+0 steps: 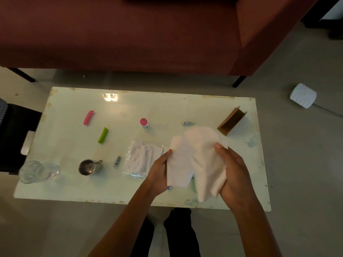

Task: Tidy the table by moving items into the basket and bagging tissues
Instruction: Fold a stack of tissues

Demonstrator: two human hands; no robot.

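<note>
Grip, left: the left hand point(159, 173) had its fingers curled under a folded tissue point(178, 164), with the thumb pressed on top.
Grip, right: the right hand point(233, 169) gripped a larger loose tissue point(204, 154), which hung down past the palm and touched the folded one.
Bag: a clear plastic bag point(141, 160) lay flat on the worktop point(74, 190), just left of the left hand; crumpled tissues seemed to be already inside it.
Basket: not in view.
Risk, bag: both hands were full, so no hand was free to hold the thin bag open. I judged the tissues could push it away instead of going in.
Risk, loose tissue: it could slip out of the grip, or tear if it was pulled.
Risk, hidden things: something green and something blue showed a little under the tissues, between the hands. A careless sweep could knock them to the floor.
Count, hands: two.
Count, held tissues: two, as far as I could tell.
Count, clips: two, a pink clip point(88, 117) and a green clip point(103, 135), both far left of the left hand.
Count, small cylinders: two, one point(117, 161) left of the bag and one point(186, 123) beyond the right hand.
Count, single things: one steel cup point(89, 167), one clear glass point(39, 171), one pink-capped bottle point(143, 123), one cardboard stand point(232, 120).
</note>
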